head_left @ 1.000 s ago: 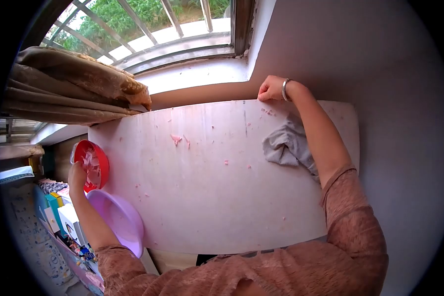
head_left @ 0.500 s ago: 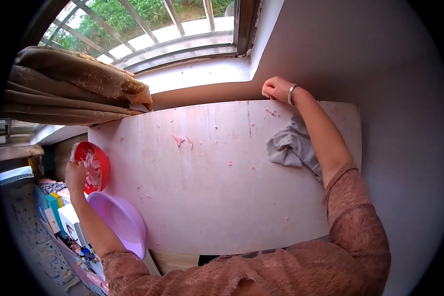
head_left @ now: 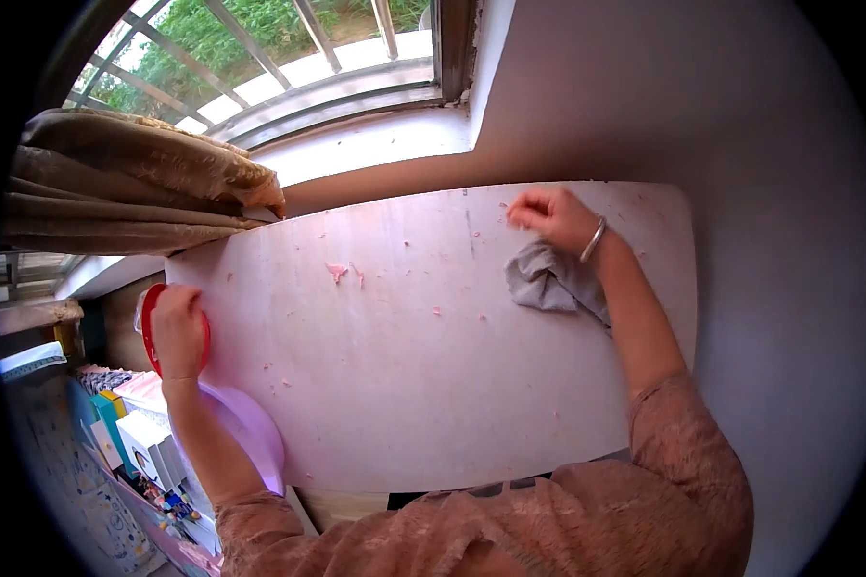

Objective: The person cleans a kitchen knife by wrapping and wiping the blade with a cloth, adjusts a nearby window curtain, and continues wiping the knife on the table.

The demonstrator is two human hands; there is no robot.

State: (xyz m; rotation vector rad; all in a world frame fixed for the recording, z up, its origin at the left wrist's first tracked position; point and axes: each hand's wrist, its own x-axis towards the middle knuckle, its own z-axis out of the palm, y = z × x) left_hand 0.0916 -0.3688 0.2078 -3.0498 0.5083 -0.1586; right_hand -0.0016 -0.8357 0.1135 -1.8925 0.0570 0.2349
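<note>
My left hand (head_left: 179, 330) is over the red bowl (head_left: 151, 338) at the table's left edge. Its back covers most of the bowl, and the fingertips are hidden. Above the far right part of the white table (head_left: 404, 385), my right hand (head_left: 554, 220) has curled fingers; whatever they hold, if anything, I cannot make out. A silvery bangle (head_left: 594, 239) circles that wrist. Just below this hand lies a crumpled grey cloth (head_left: 541, 279), partly behind the forearm. Small pink scraps (head_left: 337, 273) are scattered over the tabletop.
Under my left forearm, a purple basin (head_left: 252, 433) stands against the table's left side. Boxes (head_left: 149, 447) and small items crowd the far left. A brown curtain (head_left: 144, 173) hangs at the back left beside a barred window, and a wall (head_left: 779, 288) borders the right.
My right hand has come back from the table's far edge to just above the cloth. My left hand has moved right, over the red bowl, hiding the pink pieces inside. The view has shifted slightly.
</note>
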